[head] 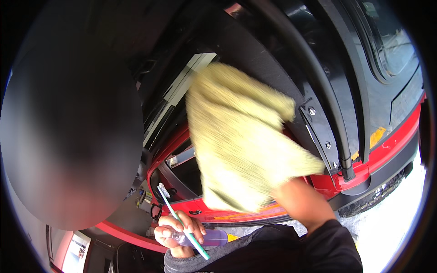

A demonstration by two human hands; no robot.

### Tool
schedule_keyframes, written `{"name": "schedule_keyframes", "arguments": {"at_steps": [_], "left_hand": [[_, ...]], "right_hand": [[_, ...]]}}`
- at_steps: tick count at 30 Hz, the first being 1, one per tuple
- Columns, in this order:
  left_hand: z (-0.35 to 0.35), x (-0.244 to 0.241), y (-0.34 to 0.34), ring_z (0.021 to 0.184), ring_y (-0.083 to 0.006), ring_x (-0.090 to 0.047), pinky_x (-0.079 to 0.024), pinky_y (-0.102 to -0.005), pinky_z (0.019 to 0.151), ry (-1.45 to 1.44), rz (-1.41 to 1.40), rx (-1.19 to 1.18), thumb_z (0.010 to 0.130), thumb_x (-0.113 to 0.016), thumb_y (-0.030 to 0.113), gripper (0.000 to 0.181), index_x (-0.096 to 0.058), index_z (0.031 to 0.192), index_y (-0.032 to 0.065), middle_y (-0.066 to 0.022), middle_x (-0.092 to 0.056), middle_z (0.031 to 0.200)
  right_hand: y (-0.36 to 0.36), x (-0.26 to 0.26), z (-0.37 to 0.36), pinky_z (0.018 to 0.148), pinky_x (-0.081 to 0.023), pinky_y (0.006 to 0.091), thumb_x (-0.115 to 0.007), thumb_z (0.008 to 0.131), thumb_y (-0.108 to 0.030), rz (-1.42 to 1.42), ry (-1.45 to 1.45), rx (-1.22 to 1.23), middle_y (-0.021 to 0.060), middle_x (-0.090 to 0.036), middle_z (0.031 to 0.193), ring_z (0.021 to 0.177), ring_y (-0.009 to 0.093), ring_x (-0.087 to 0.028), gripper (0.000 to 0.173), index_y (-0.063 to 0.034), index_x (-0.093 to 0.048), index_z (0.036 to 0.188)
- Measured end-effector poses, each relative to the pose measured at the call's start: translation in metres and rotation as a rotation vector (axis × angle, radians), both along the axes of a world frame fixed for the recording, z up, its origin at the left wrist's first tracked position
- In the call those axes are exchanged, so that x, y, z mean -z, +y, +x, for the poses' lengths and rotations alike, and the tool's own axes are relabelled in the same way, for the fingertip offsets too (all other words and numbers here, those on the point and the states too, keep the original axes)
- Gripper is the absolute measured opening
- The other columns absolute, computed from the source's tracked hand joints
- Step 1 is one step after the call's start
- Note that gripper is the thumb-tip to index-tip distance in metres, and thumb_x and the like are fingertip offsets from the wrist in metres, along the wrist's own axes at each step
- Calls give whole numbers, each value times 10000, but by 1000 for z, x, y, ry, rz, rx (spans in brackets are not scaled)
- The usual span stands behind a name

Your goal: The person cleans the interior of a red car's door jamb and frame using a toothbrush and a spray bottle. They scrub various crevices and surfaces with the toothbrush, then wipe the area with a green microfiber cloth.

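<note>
My left hand (pixel 177 229) grips a clear bottle of purple liquid (pixel 215 238), tilted onto its side, together with a toothbrush (pixel 180 220) with a mint-green handle. The brush's white bristles point up and to the left. Grey fuzzy fabric (pixel 205 252) lies at that wrist. A large yellow cloth (pixel 239 136), blurred by motion, spreads from my right hand (pixel 293 198), whose fingers it hides. Behind the cloth stands a red vehicle (pixel 389 146) with black upper panels; whether the cloth touches it, I cannot tell.
A curved black tube (pixel 327 88) runs down the vehicle beside a bolted black bracket (pixel 321 136). Below is a knobby tyre (pixel 375 201). A side mirror (pixel 156 212) sticks out beyond my left hand. A dark blurred shape (pixel 71 119) covers much of the left side.
</note>
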State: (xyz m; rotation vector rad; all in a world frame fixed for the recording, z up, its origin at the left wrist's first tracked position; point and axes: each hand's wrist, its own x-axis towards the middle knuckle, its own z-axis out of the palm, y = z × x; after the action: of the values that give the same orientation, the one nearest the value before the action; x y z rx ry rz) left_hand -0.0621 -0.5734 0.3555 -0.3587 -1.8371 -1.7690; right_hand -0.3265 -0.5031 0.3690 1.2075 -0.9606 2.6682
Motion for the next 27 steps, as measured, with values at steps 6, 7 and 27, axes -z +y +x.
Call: {"name": "schedule_keyframes", "arguments": {"at_steps": [6, 7, 27], "left_hand": [[1, -3, -11, 529, -443, -621, -523, -579, 646, -14, -93, 93, 902, -346, 239, 351, -539, 1019, -30, -255, -570, 951], [2, -3, -12, 529, -447, -620, -524, -579, 646, -18, -87, 79, 901, -345, 238, 350, -537, 1017, -32, -256, -569, 951], [-23, 1, -26, 551, -455, -645, -534, -577, 659, -46, -55, 195, 894, -378, 245, 358, -548, 1029, -40, -263, -583, 957]], "right_hand": [[-68, -96, -44, 1059, -448, 337, -615, 933, -171, 285, 397, 413, 141, -606, 1301, 1198, 240, -596, 495, -2, -487, 1381], [-71, -100, -47, 1059, -448, 337, -615, 933, -172, 314, 427, 432, 141, -607, 1301, 1198, 241, -597, 494, -3, -489, 1380], [-75, -112, -61, 1042, -458, 342, -622, 927, -177, 416, 582, 531, 136, -617, 1282, 1184, 246, -604, 469, -16, -514, 1353]]}}
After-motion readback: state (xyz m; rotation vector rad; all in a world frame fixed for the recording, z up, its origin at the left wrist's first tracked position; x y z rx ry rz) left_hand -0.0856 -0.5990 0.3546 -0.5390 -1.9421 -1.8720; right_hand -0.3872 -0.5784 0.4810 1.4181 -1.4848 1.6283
